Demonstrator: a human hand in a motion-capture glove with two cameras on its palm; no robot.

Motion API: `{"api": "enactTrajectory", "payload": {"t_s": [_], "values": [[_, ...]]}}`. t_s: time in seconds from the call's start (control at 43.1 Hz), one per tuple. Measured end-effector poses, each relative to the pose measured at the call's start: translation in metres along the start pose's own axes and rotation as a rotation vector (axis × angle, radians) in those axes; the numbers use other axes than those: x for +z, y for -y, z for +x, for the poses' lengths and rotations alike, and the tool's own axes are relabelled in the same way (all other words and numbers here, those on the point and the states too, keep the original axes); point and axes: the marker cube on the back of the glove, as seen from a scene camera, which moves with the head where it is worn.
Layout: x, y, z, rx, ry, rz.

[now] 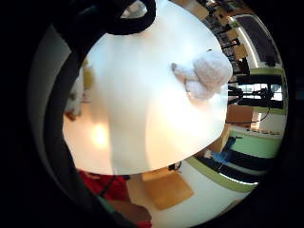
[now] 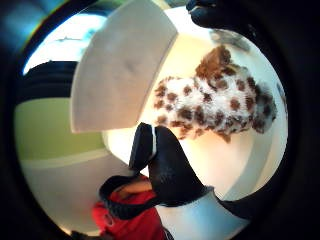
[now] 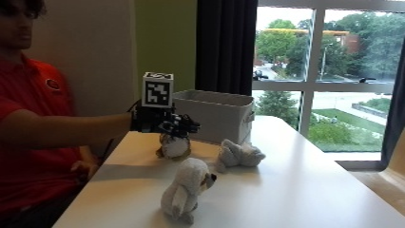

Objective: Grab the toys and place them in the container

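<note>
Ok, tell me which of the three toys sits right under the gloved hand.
The brown-spotted plush toy, standing closest to the white container, directly beneath the right hand. The two plain pale toys lie farther out on the table.

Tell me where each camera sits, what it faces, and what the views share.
Outside view: across the table, facing the person; gloved right hand above the spotted toy, container behind.
Thumb-side palm view: looks down on the spotted toy and container; a gloved finger shows.
Little-finger-side palm view: looks over the table at a white toy; strap shows.
Shared: spotted toy, container.
</note>
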Motion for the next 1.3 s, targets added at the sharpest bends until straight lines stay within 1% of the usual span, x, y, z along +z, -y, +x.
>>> {"api": "enactTrajectory", "payload": {"t_s": [0.139, 0.395, 0.789, 0.952, 1.045, 1.207, 1.3], "values": [[0.013, 0.004, -0.008, -0.072, -0.025, -0.023], [0.032, 0.012, -0.023, -0.105, -0.014, -0.033], [0.055, 0.020, -0.028, -0.095, -0.021, -0.063], [0.062, 0.020, -0.030, -0.099, -0.108, -0.095], [0.061, 0.021, -0.034, -0.084, -0.112, -0.095], [0.060, 0.021, -0.035, -0.100, -0.152, -0.119], [0.060, 0.023, -0.030, -0.061, -0.200, -0.102]]}}
